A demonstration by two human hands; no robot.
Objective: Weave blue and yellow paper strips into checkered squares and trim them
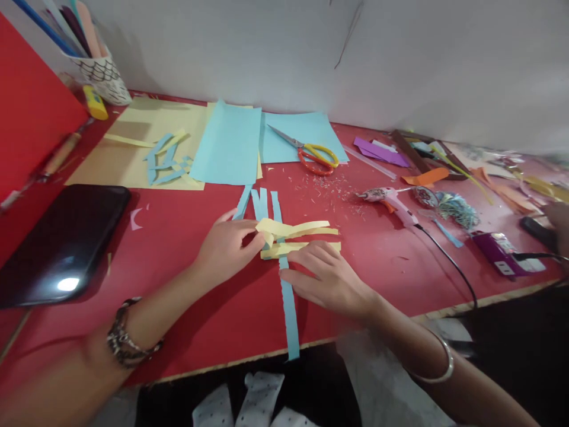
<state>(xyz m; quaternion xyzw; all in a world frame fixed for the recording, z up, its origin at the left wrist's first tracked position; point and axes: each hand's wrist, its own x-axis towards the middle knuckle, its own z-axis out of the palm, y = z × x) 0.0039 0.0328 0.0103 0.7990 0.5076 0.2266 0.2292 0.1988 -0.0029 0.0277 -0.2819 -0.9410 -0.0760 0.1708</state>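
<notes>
Yellow paper strips [306, 228] cross blue paper strips [290, 320] in a small lattice on the red tabletop, right in front of me. My left hand [231, 249] pinches the left end of the top yellow strip between thumb and fingers, and that strip is bent up there. One long blue strip runs from the lattice to the table's front edge. My right hand [331, 277] rests with bent, slightly parted fingers on the lower yellow strip and the long blue strip, pressing from above. The fingertips partly hide the crossing.
Scissors [306, 148] lie on blue sheets [231, 142] behind the lattice. A pink glue gun [391, 201] with its cord and a purple power strip [500, 252] are on the right. At left are a black phone-like device [62, 237] and a pen cup [104, 77]. Another person's hand [558, 222] shows far right.
</notes>
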